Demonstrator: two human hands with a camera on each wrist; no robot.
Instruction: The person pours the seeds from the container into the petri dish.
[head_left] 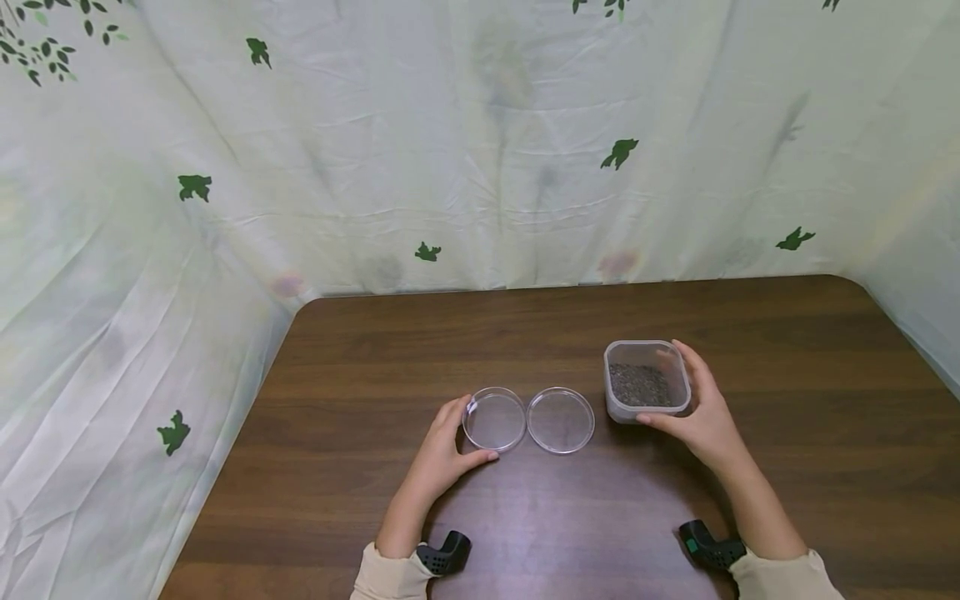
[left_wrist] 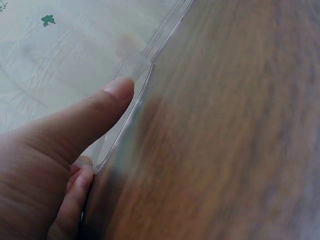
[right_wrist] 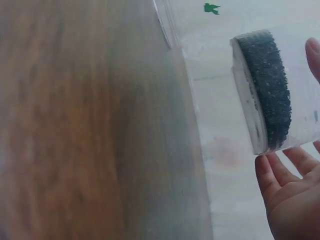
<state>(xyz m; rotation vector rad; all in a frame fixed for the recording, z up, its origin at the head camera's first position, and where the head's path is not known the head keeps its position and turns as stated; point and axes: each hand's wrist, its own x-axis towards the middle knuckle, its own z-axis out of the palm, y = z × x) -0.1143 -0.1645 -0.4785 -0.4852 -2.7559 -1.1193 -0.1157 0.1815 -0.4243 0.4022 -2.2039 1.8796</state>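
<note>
My left hand (head_left: 441, 454) holds the rim of a clear round petri dish (head_left: 495, 422) on the table, thumb at the near side and fingers at the left. In the left wrist view, the thumb (left_wrist: 102, 107) lies against the clear edge. A second clear petri dish (head_left: 561, 422) sits right beside the first, flat on the table. My right hand (head_left: 701, 421) grips a clear square plastic container (head_left: 647, 411), thumb in front and fingers behind. Dark grey granules (right_wrist: 270, 87) fill its lower part. The right wrist view shows the container raised off the table.
The brown wooden table (head_left: 375, 517) reaches back to a pale cloth (head_left: 450, 167) with green leaf shapes, which hangs behind it and at the sides. Black cameras (head_left: 446, 553) are strapped to both wrists, at the beige cuffs.
</note>
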